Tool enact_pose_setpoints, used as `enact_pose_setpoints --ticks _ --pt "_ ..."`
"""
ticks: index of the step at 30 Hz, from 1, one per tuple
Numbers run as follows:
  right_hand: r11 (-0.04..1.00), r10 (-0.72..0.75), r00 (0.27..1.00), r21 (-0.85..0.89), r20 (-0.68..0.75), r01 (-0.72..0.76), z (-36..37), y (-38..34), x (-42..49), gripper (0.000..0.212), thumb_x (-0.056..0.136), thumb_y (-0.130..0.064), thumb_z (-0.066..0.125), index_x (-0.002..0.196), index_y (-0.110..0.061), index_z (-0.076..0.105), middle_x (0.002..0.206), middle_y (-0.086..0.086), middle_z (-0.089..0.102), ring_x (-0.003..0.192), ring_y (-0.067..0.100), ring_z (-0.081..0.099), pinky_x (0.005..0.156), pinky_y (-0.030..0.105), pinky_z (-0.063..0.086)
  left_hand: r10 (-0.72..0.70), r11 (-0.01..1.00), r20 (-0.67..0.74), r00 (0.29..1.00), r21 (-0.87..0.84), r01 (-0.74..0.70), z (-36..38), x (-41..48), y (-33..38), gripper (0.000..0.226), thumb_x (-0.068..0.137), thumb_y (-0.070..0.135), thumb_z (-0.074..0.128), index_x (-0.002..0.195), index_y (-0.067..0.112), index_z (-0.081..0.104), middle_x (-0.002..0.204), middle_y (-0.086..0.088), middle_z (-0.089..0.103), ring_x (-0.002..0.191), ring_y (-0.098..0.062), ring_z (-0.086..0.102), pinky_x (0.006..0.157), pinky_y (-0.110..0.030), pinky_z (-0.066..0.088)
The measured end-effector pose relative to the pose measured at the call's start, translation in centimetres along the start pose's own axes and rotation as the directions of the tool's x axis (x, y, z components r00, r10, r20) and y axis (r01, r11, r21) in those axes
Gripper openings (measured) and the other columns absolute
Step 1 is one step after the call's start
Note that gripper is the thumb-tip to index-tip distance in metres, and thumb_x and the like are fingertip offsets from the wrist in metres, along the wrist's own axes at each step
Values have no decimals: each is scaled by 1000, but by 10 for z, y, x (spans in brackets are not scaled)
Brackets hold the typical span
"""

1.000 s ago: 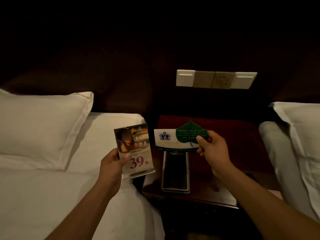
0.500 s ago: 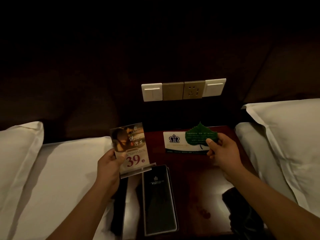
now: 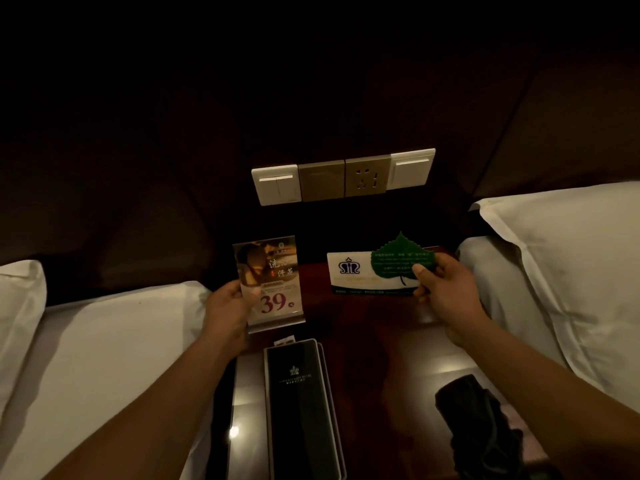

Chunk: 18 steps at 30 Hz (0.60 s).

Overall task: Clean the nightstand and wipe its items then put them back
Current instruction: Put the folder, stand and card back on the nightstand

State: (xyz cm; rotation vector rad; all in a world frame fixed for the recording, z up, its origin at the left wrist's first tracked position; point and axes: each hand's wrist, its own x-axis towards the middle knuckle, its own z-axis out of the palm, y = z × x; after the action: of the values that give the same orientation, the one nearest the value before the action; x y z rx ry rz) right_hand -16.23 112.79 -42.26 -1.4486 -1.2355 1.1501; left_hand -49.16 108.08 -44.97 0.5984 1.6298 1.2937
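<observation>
My left hand (image 3: 227, 306) grips a clear acrylic sign stand (image 3: 268, 282) printed with "39", held over the left back part of the dark red nightstand (image 3: 374, 341). My right hand (image 3: 446, 289) pinches a white card with a crown logo (image 3: 356, 273) together with a green leaf-shaped card (image 3: 398, 258), above the nightstand's back right. A black folder (image 3: 301, 410) lies flat on the nightstand near its front left. A dark crumpled cloth (image 3: 481, 427) sits at the front right.
White beds flank the nightstand, with a pillow (image 3: 568, 258) on the right and another pillow (image 3: 17, 306) on the left. A switch and socket panel (image 3: 343, 176) is on the dark headboard wall behind. A small item (image 3: 284, 340) peeks out behind the folder.
The view has swung from the left bed to centre on the nightstand. Both hands keep their holds, the sign and cards now a little closer to the nightstand's back.
</observation>
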Motion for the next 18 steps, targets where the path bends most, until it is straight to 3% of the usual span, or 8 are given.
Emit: enact_pose_setpoints --ticks 4,7,11,18 --pt "1000 14 1000 8 -21 -14 -9 18 12 12 95 -15 57 102 -21 65 70 1 63 52 6 58 49 22 49 27 999 -15 1000 28 -27 4 21 -6 16 94 1 59 98 13 69 93 -6 75 89 -22 72 64 -28 57" --pt "998 39 999 40 -25 -38 -12 35 22 12 95 -14 58 103 -18 65 70 5 61 52 9 57 53 28 48 24 999 17 1000 33 -24 10 43 -14 17 94 0 59 99 12 69 100 -11 74 95 -27 71 78 -39 58" --pt "995 59 998 78 -36 -56 -14 52 34 14 94 -14 59 92 -26 67 63 3 61 51 8 58 50 29 48 7 999 82 997 41 -10 18 73 -30 18 93 2 58 102 12 69 107 -11 74 102 -27 70 91 -47 55" --pt "994 56 998 95 -23 -54 -20 69 45 16 95 -9 56 94 -23 65 70 10 61 53 9 59 48 19 50 38 996 143 989 69 -48 24 96 -52 21 94 0 58 97 16 71 98 -2 78 100 -22 71 87 -41 55"
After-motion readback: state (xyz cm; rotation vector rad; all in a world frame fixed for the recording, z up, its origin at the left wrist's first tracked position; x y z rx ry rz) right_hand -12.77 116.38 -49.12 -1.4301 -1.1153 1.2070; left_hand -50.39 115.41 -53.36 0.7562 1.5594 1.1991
